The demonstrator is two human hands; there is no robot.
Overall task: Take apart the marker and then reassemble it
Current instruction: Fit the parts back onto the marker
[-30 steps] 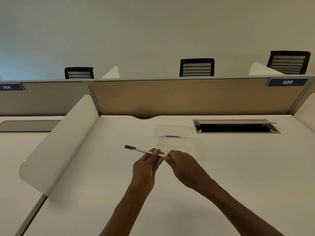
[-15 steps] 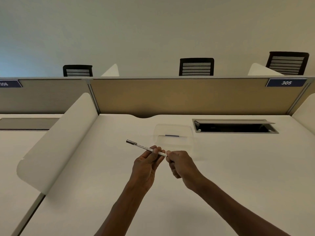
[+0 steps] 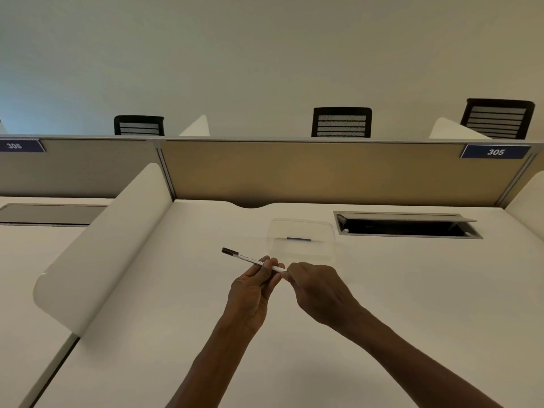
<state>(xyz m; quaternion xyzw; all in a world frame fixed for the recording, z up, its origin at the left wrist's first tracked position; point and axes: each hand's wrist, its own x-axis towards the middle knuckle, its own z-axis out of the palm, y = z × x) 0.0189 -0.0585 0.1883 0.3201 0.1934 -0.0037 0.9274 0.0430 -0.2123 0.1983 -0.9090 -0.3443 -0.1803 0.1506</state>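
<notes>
Above the tabletop, the marker has hardly moved: left hand still pinches its barrel, right hand grips the end, apparently not yet separated.

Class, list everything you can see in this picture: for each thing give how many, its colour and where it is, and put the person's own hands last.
marker: one, white with a dark end, held above the desk
clear box: one, transparent, on the desk behind the hands
desk: one, white, under the hands
cable hatch: one, grey, open, right rear of the desk
partition: one, tan, behind the desk
side divider: one, white, left of the desk
number signs: two, blue, on the partition
chairs: three, black, beyond the partition
left hand: one, gripping the marker
right hand: one, fingers at the marker's right end
</notes>
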